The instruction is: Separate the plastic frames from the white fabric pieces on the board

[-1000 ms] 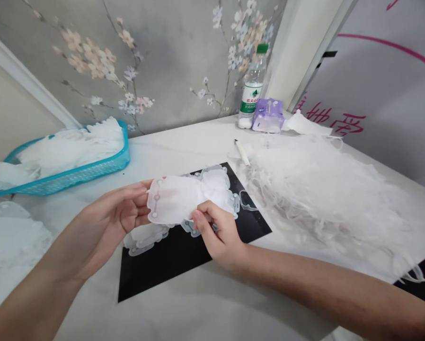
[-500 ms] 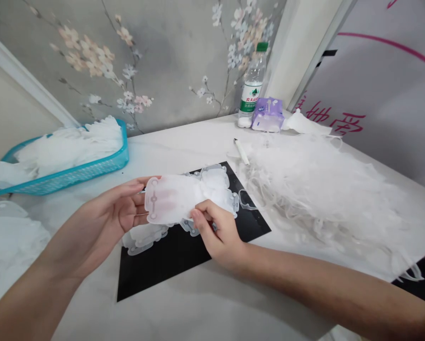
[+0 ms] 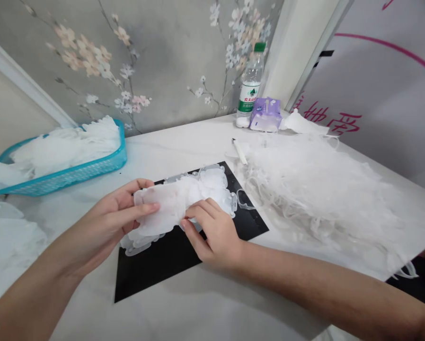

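A thin translucent white plastic sheet piece (image 3: 166, 208) with a shaped outline is held over the black mat. My left hand (image 3: 127, 210) grips its left end, thumb on top and fingers behind. The fingertips of my right hand (image 3: 212, 229) pinch its lower right edge. Beneath and beyond it, similar white pieces (image 3: 212, 179) with clear scalloped ends lie on the black mat (image 3: 155, 270). Another such piece (image 3: 139, 241) shows below my left hand, partly covered.
A blue basket (image 3: 81, 168) full of white pieces stands at the left, with more white pieces (image 3: 12, 237) nearer me. At the right spreads a heap of clear plastic trimmings (image 3: 319, 184). Behind it are a white pen-like tool (image 3: 239, 151), a water bottle (image 3: 250, 90) and a purple packet (image 3: 265, 115).
My left thumb has come over the front of the piece, which has turned and shifted slightly left and down. My right fingers still pinch its edge, a little further left.
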The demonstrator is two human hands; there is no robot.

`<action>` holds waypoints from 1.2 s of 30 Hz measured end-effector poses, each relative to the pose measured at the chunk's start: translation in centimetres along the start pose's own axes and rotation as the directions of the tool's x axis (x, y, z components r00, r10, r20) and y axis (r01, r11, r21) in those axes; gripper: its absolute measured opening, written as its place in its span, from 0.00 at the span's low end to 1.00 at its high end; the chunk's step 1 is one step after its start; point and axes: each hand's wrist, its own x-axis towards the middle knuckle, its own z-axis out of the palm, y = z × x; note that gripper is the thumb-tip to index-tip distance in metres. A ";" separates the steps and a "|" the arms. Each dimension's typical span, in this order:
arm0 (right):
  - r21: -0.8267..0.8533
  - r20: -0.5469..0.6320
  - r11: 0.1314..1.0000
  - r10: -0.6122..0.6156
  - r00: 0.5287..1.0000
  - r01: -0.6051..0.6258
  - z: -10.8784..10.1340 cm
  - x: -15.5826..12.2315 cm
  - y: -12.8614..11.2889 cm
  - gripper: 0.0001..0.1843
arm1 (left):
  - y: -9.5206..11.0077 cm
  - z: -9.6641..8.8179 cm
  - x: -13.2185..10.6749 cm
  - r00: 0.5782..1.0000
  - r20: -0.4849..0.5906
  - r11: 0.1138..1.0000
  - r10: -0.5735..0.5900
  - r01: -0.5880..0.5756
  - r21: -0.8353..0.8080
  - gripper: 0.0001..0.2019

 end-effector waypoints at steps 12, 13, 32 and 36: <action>-0.533 0.125 0.828 0.282 0.951 -0.176 -1.2 2.0 4.0 0.13 | 0.4 -0.8 -0.4 0.996 -0.094 0.998 -0.009 0.003 -0.062 0.21; -0.499 0.078 0.846 0.261 0.962 -0.189 -1.3 1.9 3.9 0.13 | 0.4 -0.7 -0.4 0.996 -0.092 0.998 -0.008 0.002 -0.064 0.21; 0.402 -0.143 0.816 0.504 0.852 -0.415 -1.2 1.7 2.0 0.10 | -0.8 0.7 0.6 0.997 0.041 0.991 -0.067 0.062 0.120 0.23; 0.275 -0.292 0.920 0.356 0.888 -0.278 -1.5 1.4 1.8 0.06 | -0.6 1.3 0.2 0.989 0.090 0.993 -0.117 0.119 -0.022 0.24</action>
